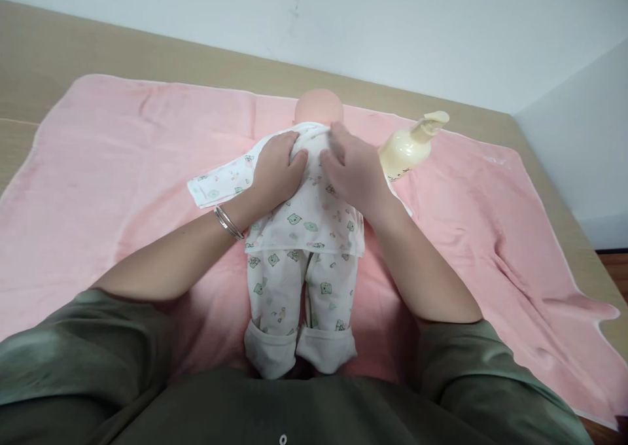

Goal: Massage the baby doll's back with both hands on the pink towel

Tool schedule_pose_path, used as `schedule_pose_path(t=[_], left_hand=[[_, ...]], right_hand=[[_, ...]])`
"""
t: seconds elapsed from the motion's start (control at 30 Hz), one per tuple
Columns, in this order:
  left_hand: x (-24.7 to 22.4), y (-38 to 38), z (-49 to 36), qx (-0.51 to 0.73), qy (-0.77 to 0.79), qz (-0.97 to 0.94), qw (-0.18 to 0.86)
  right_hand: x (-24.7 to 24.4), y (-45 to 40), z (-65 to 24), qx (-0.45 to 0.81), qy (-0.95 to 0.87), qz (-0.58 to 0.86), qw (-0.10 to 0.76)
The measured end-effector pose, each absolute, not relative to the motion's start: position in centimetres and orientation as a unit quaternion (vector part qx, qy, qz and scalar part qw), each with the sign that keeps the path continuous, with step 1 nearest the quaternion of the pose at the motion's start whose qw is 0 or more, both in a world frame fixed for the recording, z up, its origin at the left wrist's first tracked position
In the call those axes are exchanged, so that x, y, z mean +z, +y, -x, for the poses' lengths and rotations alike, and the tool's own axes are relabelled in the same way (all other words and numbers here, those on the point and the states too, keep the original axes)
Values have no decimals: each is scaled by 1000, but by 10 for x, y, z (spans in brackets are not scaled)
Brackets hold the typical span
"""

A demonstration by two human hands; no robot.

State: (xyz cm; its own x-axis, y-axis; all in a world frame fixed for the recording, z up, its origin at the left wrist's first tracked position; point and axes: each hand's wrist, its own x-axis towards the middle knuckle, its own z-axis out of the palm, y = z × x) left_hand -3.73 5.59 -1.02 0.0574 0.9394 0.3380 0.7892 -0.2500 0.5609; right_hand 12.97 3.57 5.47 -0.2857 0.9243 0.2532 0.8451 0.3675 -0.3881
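A baby doll lies on its long axis before me, its bare round head (318, 106) at the far end. It wears a white long-sleeved baby shirt (304, 226) and matching trousers (275, 288), both printed with small green animals. The trouser ends (326, 347) are plain white and folded back. My left hand (279, 170) rests open on the shirt's left shoulder, thumb apart from the fingers. Near the collar on the other side, my right hand (356, 170) touches the cloth; its fingers are blurred, and their grip is unclear. The doll's face is not visible.
A pink blanket (161, 150) with pale edging lies under the doll, wrinkled at the right. Beyond the right hand is a cream pump bottle (407, 149), leaning in view. The wooden tabletop (147, 52) meets a white wall (392, 33) at the back.
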Motion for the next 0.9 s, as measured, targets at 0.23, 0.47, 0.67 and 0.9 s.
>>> schedule_pose_path(t=[0.23,0.47,0.67,0.9], left_hand=[[-23,62,39,345,580,-733,90],[-19,61,38,380,579,-708,141],[-9,56,37,365,595,-699,153],[-3,52,36,348,610,-692,168]], right_hand=[[28,32,-114,80,-812,531,228],[28,33,-116,56,-794,532,289],[20,32,-110,91,-809,533,229],[13,39,-121,56,-797,494,344]])
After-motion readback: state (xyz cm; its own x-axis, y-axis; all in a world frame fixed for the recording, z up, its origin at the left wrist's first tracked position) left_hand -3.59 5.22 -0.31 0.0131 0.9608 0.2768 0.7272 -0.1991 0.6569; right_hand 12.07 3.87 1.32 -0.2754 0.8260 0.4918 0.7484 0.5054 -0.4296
